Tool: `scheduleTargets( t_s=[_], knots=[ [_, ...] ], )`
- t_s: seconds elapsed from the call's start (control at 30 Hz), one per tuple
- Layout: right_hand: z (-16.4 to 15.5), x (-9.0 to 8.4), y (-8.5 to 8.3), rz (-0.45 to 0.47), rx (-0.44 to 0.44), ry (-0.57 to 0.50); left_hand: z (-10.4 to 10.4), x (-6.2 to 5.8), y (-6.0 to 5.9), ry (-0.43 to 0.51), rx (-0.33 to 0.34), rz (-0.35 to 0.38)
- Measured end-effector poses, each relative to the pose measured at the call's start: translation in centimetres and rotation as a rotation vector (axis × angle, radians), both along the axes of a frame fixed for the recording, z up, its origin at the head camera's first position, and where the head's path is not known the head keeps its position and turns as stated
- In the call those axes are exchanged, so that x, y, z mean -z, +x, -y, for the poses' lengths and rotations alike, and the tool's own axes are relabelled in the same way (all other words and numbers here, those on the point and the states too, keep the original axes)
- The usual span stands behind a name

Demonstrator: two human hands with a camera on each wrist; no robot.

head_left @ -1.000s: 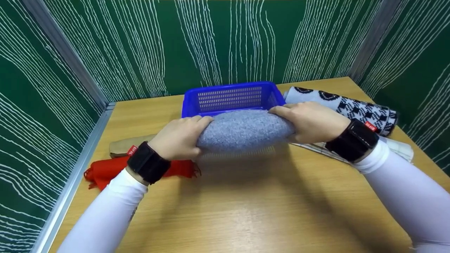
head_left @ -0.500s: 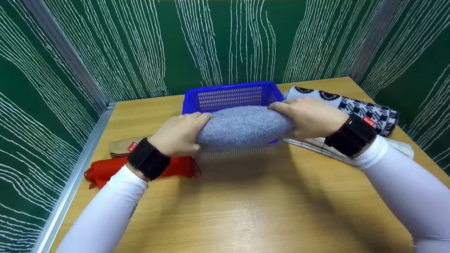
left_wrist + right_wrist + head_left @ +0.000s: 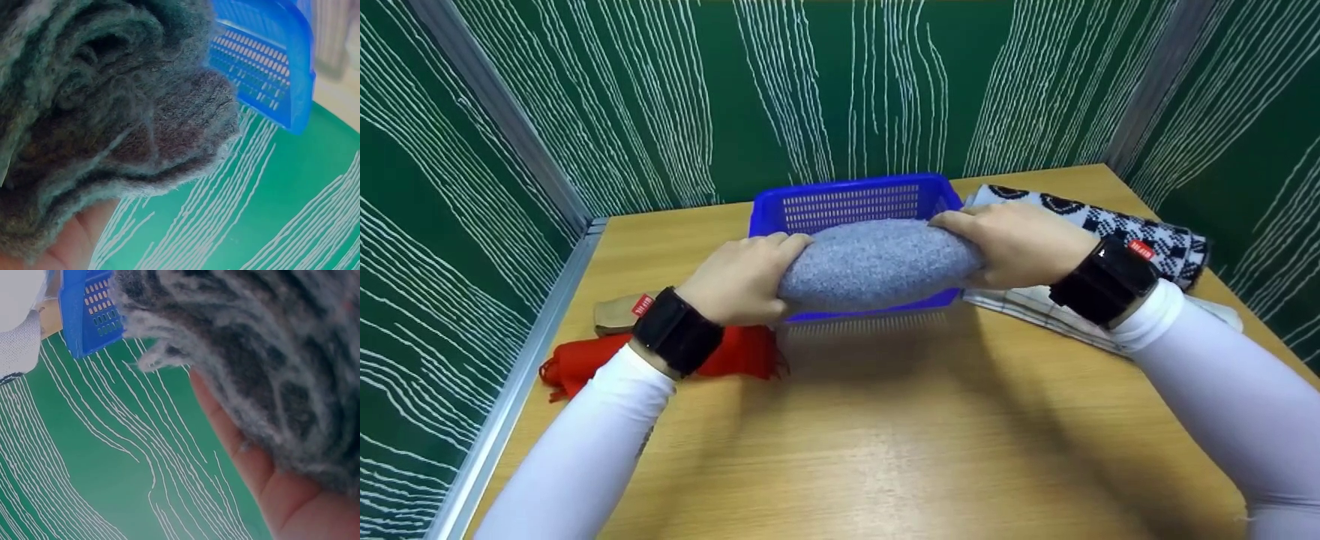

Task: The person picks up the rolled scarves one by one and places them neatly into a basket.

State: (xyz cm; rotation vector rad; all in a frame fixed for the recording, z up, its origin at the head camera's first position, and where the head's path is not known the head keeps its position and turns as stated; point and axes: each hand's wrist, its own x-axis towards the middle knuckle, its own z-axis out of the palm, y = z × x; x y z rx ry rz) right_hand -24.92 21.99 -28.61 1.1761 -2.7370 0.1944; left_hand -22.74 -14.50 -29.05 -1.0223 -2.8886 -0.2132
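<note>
Grey rolled towel held over the blue basket (near rim), above the desk. Left hand grasps its left end, right hand grasps its right end.

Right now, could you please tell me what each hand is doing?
Left hand: grips the left end of the rolled grey knit.
Right hand: grips its right end.
</note>
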Motion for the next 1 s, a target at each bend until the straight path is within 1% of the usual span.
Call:
scheduleTargets(
  t_s=[0.2,0.43,0.7,1.0],
  knots=[
    [0.2,-0.1,-0.5,-0.033,-0.007,0.003,0.1,-0.2,-0.3,-0.008,0.002,0.002],
    [0.4,-0.4,-0.8,-0.032,0.008,0.019,0.1,-0.6,-0.7,-0.008,-0.005,0.020],
    [0.5,-0.6,-1.5,-0.044,0.024,0.045,0.2,-0.6,-1.1,0.006,-0.037,0.028],
    [0.4,-0.7,-1.9,-0.031,0.044,0.056,0.0,-0.7,-1.8,0.001,-0.034,0.040]
  ],
)
